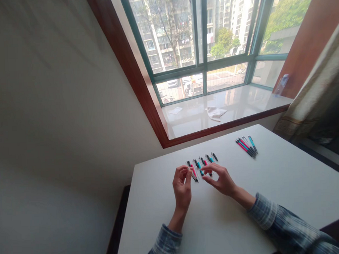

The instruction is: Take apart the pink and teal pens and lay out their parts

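My left hand (182, 188) is raised over the white table with its thumb and fingertips pinched together. What sits in that pinch is too small and too covered to make out. Just to the right, my right hand (221, 179) has thumb and forefinger apart, with nothing visible between them. Beyond and partly behind both hands lies a row of pen parts: a pink barrel (193, 170), a blue barrel (199, 165) and several short black pieces such as the black grip (215, 156). My fingers hide some of these parts.
Several whole pens (246, 148), pink, blue and dark, lie bunched at the table's far right. Behind the white table (232, 229) is a window sill with a crumpled white cloth (215, 113) and a clear bottle (281, 85). A curtain (310, 79) hangs at right.
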A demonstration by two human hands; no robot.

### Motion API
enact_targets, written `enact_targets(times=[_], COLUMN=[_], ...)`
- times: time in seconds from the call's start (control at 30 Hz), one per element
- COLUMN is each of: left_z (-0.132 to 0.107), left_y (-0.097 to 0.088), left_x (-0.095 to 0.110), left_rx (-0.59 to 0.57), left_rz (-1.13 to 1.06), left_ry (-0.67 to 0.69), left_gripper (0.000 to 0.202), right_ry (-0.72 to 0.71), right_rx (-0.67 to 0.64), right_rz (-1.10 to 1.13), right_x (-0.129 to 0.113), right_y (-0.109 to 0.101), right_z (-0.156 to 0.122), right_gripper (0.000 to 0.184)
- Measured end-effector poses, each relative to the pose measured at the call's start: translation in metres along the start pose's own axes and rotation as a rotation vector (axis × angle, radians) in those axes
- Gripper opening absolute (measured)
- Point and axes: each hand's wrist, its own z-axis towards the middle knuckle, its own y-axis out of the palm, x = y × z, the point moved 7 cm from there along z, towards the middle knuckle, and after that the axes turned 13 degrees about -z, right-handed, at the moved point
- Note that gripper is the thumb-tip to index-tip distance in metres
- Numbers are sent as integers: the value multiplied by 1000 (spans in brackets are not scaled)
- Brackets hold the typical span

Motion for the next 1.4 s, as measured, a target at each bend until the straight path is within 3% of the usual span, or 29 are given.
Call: enact_targets(times=[0.13, 0.37, 0.67, 0.87, 1.27, 1.4], left_z=[3, 4, 0, -4, -5, -5], left_y=[-5, -17, -9, -4, -1, -4], left_x=[-5, -25, -43, -50, -51, -52], left_rx=[55, 127, 43, 20, 6, 19], left_rz=[-60, -121, -209, -255, -265, -257], left_ry=[-24, -111, -292, -379, -419, -416], left_gripper=[23, 30, 35, 46, 42, 41], right_ry=[31, 106, 351, 399, 459, 443], right_rx=[-55, -70, 15, 32, 60, 144], right_rz=[51, 184, 533, 565, 651, 624], right_x=[1, 9, 32, 39, 49, 58], right_y=[10, 19, 13, 12, 13, 3], right_z=[-4, -6, -2, -2, -3, -1], right_gripper=[34, 21, 29, 31, 34, 33])
